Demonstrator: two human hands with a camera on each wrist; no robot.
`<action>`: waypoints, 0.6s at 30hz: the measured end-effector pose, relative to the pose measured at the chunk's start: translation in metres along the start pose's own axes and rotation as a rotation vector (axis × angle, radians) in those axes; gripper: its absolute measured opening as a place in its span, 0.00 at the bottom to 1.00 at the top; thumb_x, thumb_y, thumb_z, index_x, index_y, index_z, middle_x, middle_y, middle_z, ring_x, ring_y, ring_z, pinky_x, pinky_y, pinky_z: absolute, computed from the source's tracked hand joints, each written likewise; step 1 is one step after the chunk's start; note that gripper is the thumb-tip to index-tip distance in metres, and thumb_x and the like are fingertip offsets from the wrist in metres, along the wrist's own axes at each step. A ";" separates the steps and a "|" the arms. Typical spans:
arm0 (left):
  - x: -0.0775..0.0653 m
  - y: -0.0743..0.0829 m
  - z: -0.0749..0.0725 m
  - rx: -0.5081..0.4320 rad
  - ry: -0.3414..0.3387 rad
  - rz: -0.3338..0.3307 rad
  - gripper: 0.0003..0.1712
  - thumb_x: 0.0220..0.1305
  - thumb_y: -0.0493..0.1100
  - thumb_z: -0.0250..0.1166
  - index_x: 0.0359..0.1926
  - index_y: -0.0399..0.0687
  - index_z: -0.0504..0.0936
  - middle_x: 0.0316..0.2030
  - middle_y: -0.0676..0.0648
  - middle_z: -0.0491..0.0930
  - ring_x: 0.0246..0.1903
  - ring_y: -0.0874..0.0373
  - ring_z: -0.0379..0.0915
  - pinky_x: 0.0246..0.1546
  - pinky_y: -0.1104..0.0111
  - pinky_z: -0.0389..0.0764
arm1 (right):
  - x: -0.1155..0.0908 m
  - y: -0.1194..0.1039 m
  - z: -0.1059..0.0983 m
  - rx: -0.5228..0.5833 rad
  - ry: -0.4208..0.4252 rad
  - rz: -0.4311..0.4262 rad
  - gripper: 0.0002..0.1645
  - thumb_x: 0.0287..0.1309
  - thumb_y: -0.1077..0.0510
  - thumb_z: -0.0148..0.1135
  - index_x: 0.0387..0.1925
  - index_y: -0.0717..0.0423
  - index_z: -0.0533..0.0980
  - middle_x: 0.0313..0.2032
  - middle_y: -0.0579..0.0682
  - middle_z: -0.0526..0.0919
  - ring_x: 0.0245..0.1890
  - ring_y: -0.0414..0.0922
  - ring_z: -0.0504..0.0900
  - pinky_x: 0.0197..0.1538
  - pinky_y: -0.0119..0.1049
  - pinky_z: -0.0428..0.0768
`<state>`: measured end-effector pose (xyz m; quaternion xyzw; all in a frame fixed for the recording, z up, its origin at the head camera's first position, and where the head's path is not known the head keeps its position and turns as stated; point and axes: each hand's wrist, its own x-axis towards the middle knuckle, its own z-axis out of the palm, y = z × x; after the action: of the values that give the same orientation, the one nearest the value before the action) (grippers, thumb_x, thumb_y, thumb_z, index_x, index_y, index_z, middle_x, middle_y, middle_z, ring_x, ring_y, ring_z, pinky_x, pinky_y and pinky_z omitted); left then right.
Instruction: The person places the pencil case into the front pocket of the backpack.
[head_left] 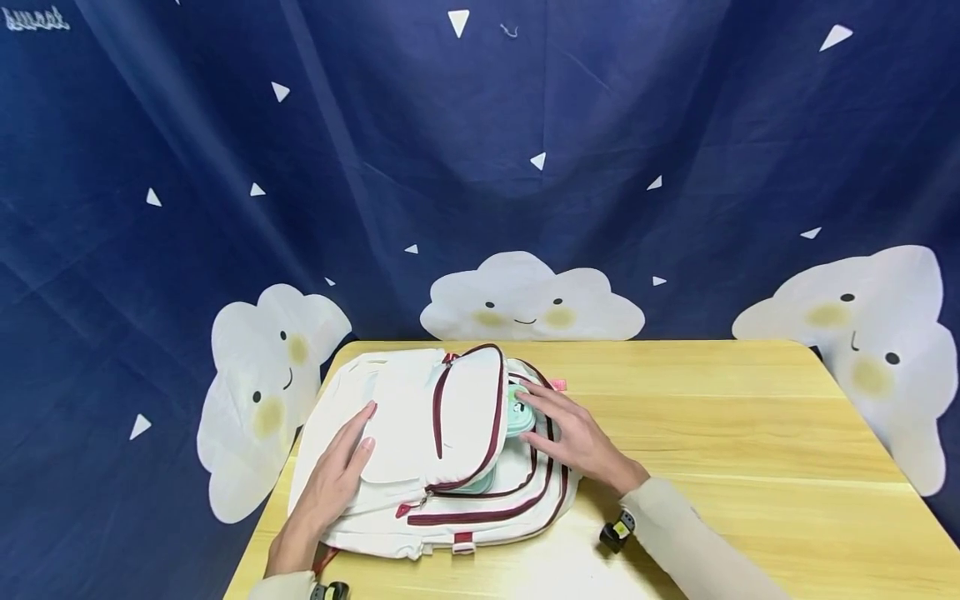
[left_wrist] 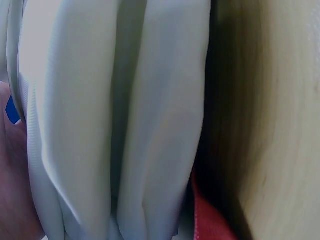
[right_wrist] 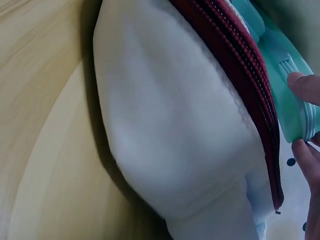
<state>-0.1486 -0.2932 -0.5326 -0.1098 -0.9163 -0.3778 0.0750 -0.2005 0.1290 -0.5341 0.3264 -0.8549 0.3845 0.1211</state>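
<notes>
A white backpack (head_left: pixel 352 500) with dark red zippers lies flat on the table, its front pocket unzipped. My left hand (head_left: pixel 333 479) rests on the white fabric on the left side, fingers extended. At the right side of the pocket opening, my right hand (head_left: pixel 566 429) grips a small mint-green case (head_left: pixel 519 410) with a cartoon print. In the right wrist view, the thumb and fingers hold the edge of the green case (right_wrist: pixel 287 95), beside a dark red zipper (right_wrist: pixel 240 65). The rest of the case is hidden behind the pocket flap (head_left: pixel 472 417). Lower in the opening shows another mint-green patch (head_left: pixel 480 483).
The backpack covers the left part of the wooden table (head_left: pixel 712 433). A red strap (left_wrist: pixel 210 215) hangs by the bag's near side. Behind the table hangs a dark blue cloth (head_left: pixel 480 183) with white clouds and triangles.
</notes>
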 end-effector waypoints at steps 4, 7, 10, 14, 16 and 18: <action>0.000 0.000 0.000 -0.004 -0.004 -0.004 0.32 0.89 0.51 0.48 0.87 0.71 0.57 0.84 0.48 0.63 0.84 0.41 0.57 0.74 0.96 0.41 | 0.004 -0.002 0.002 -0.014 -0.002 -0.008 0.40 0.68 0.51 0.77 0.78 0.48 0.74 0.79 0.56 0.73 0.78 0.60 0.73 0.77 0.66 0.78; 0.001 0.002 -0.002 -0.010 -0.008 -0.010 0.32 0.89 0.52 0.48 0.87 0.71 0.57 0.85 0.48 0.62 0.84 0.41 0.56 0.74 0.96 0.41 | 0.008 -0.004 0.005 -0.017 -0.009 0.000 0.39 0.69 0.50 0.76 0.78 0.47 0.74 0.79 0.55 0.73 0.78 0.58 0.73 0.77 0.66 0.78; 0.001 0.002 -0.002 -0.014 -0.014 -0.016 0.32 0.89 0.52 0.48 0.87 0.71 0.56 0.85 0.48 0.62 0.84 0.41 0.56 0.74 0.96 0.41 | 0.010 -0.006 0.006 -0.012 -0.025 0.023 0.39 0.70 0.48 0.75 0.78 0.46 0.74 0.80 0.52 0.72 0.79 0.56 0.72 0.78 0.64 0.78; 0.001 0.002 -0.002 -0.014 -0.022 -0.018 0.32 0.89 0.52 0.48 0.87 0.71 0.56 0.85 0.48 0.61 0.84 0.41 0.55 0.74 0.96 0.41 | 0.012 -0.007 0.007 -0.014 -0.024 0.026 0.38 0.69 0.49 0.76 0.77 0.47 0.75 0.80 0.51 0.72 0.79 0.56 0.72 0.77 0.63 0.79; 0.001 0.002 -0.002 -0.013 -0.023 -0.014 0.32 0.89 0.52 0.48 0.87 0.71 0.56 0.85 0.47 0.61 0.84 0.40 0.55 0.74 0.96 0.41 | 0.013 -0.009 0.008 -0.010 -0.021 0.018 0.38 0.69 0.49 0.76 0.76 0.49 0.75 0.80 0.51 0.72 0.79 0.56 0.73 0.77 0.63 0.79; 0.000 0.001 -0.002 -0.012 -0.019 -0.010 0.32 0.89 0.51 0.48 0.87 0.71 0.56 0.85 0.47 0.61 0.84 0.40 0.56 0.74 0.96 0.41 | 0.014 -0.010 0.009 -0.007 -0.022 0.012 0.38 0.69 0.50 0.76 0.76 0.52 0.76 0.80 0.51 0.72 0.79 0.56 0.73 0.77 0.62 0.79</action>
<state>-0.1485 -0.2938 -0.5301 -0.1092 -0.9152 -0.3828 0.0636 -0.2043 0.1112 -0.5276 0.3253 -0.8594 0.3788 0.1105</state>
